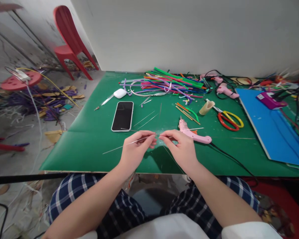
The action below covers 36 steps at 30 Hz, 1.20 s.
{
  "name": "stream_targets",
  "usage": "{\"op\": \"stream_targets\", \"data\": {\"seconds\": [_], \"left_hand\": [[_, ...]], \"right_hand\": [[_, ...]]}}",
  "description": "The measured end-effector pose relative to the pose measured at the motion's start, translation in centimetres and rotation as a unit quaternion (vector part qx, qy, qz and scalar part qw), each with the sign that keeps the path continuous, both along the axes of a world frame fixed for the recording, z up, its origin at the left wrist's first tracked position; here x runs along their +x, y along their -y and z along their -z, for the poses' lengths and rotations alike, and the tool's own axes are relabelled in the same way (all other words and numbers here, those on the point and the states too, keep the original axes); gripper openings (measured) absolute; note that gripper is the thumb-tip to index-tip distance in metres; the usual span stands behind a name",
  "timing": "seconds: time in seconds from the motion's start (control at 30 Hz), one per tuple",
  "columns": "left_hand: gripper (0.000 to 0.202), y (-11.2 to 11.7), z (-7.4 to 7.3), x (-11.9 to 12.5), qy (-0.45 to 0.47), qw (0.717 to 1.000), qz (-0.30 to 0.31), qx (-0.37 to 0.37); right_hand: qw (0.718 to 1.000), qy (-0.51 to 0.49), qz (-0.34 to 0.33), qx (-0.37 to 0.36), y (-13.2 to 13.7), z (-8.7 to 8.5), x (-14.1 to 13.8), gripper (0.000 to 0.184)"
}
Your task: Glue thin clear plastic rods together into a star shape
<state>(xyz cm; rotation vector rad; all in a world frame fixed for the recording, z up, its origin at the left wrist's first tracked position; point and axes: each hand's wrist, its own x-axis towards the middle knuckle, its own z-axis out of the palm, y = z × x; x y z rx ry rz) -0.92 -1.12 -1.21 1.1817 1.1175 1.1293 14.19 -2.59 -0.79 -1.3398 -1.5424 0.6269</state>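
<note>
Firstly, at the left, one black-screened phone with pale frame (123,116) lies flat on the green-covered table (89,146). Near it, the left forearm reaches forward and inward; the left hand (137,147) has bent fingers, with thumb and index pinching thin silvery wires (112,150), which stick out leftward over the table's front half. Just beside, the right hand (180,146) mirrors this pose, thumb and index brought together, fingertips almost meeting the left ones; what exactly they grip is too small to tell. Next to its knuckles lies a pale pink glue gun (196,136); farther right, red-and-yellow-handled scissors (230,121).
</note>
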Motion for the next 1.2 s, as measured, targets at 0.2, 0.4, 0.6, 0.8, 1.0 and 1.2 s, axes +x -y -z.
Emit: {"op": "stream_targets", "data": {"seconds": [0.2,0.4,0.6,0.8,1.0,1.2], "left_hand": [[0.021,-0.2,0.1,-0.3,0.063,0.997,0.01,-0.052],[0.018,-0.2,0.0,-0.2,0.077,0.995,0.02,-0.063],[0.018,0.2,-0.1,0.1,0.048,0.998,0.019,-0.028],[0.014,0.3,0.0,-0.2,0.014,1.0,0.016,0.007],[0.009,0.5,0.3,-0.6,-0.061,0.991,0.005,0.117],[0.004,0.8,-0.2,-0.4,-0.014,0.995,0.027,0.091]], "right_hand": [[1.0,0.006,-0.016,-0.006,0.0,-0.2,0.4,0.016],[1.0,0.013,-0.028,0.004,-0.1,-0.2,0.1,0.01],[0.998,0.026,-0.031,0.047,0.1,-0.4,-0.1,0.009],[0.995,0.046,-0.048,0.069,-0.2,-0.8,1.0,0.011],[0.99,-0.109,-0.072,0.051,-0.3,-1.4,2.2,0.006],[0.966,-0.244,-0.078,0.041,-0.6,-1.3,3.0,0.019]]}}
